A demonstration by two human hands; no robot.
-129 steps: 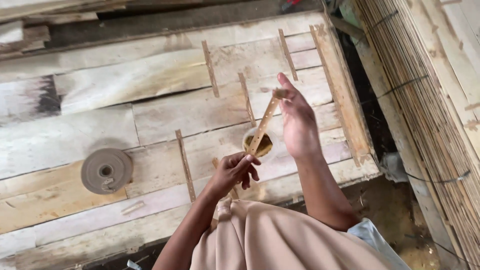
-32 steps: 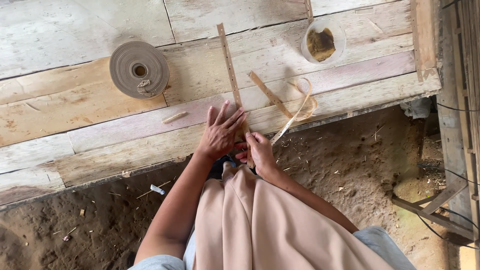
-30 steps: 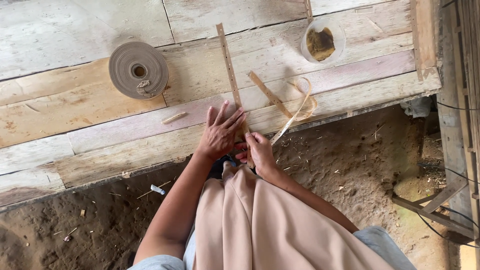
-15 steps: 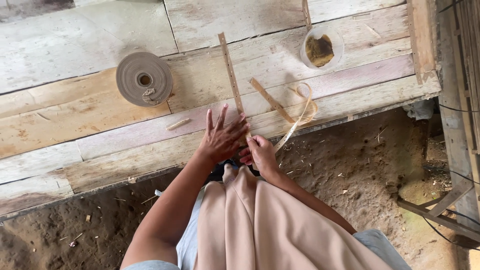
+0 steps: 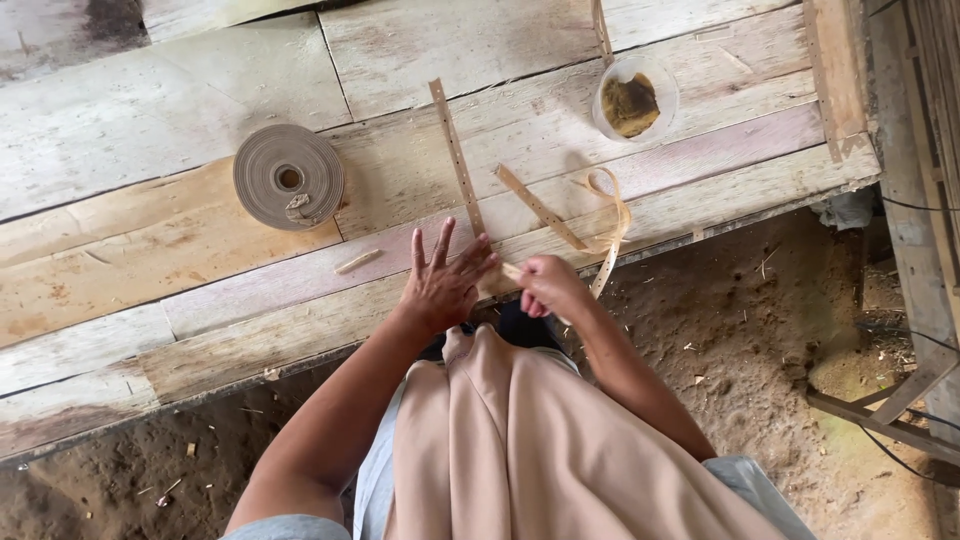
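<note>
A: Left hand (image 5: 445, 285)?

B: Open wide. Fingers spread out, flat on the wooden planks (image 5: 150, 230), right at the near end of the long stick with holes (image 5: 455, 150).

A: And the right hand (image 5: 548, 285)?

B: Closed up small. Pinching the end of the thin strip (image 5: 610, 215) between thumb and fingers, just beside the left hand, at the edge of the planks.

A: Where does the rest of the thin strip go?

B: Up and away from the pinch, then round in a loose loop on the planks, next to the short flat stick (image 5: 540, 207). Touching it or not? Hard to tell.

A: Any good way to do this bit?

B: Maybe like this. Press down flat with the whole left palm, to stop any sliding. Pinch close to the very end of the thin strip. Pull slow and soft. Looks thin and bendy, so no hard tugs and no sharp folds. Watch the loop too, and steer it away from the short flat stick.

A: Anything else around?

B: A round roll (image 5: 288, 177) off to the left, well apart from both hands. A cup (image 5: 634, 100) with brown stuff inside, up at the top. A little bit of wood (image 5: 357, 262) near the left hand. Dirt (image 5: 750, 330) below the planks.
</note>
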